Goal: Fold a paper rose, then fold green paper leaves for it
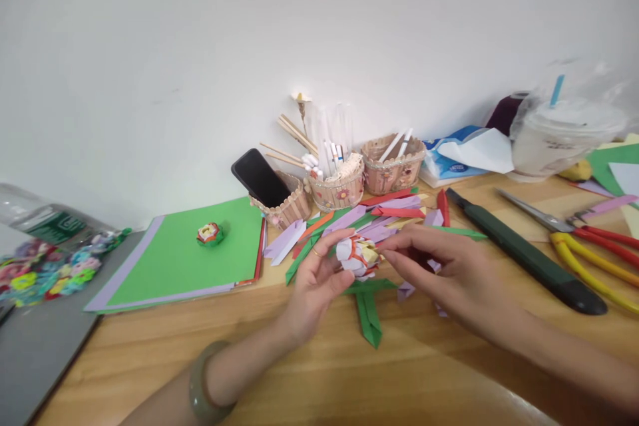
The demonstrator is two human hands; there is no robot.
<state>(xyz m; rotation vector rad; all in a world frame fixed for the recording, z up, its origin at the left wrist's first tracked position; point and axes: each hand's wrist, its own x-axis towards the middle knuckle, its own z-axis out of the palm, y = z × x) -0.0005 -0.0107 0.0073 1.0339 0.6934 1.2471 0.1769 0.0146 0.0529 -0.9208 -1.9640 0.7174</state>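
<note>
A wooden bench (319,373) fills the lower half of the frame and runs up to a white wall. On its left part lies a stack of paper sheets (174,259), green on top with lilac and red edges showing beneath.

The left hand (312,283) comes in from the lower middle with a pale bangle (204,383) on its wrist. The right hand (449,273) comes in from the lower right. A dark green cutter knife (524,256) lies slanted at the right of the frame, beside yellow-handled pliers (594,266).

A lidded plastic cup (559,136) stands at the upper right. A loose pile of folded paper strips (384,210), lilac, red and green, is spread just behind the hands. Behind that, a black phone (258,178) leans in a small stick basket (287,206).

The paper flower (357,256), white with red and yellow, is held at the middle of the frame, just above the bench and between the two hands. The left fingers curl round its left side and grip it. The right thumb and forefinger are pinched shut on its right edge.

A green folded piece (368,309) lies on the bench right below it. A smaller finished flower (210,233) sits on the green sheet, well apart.
</note>
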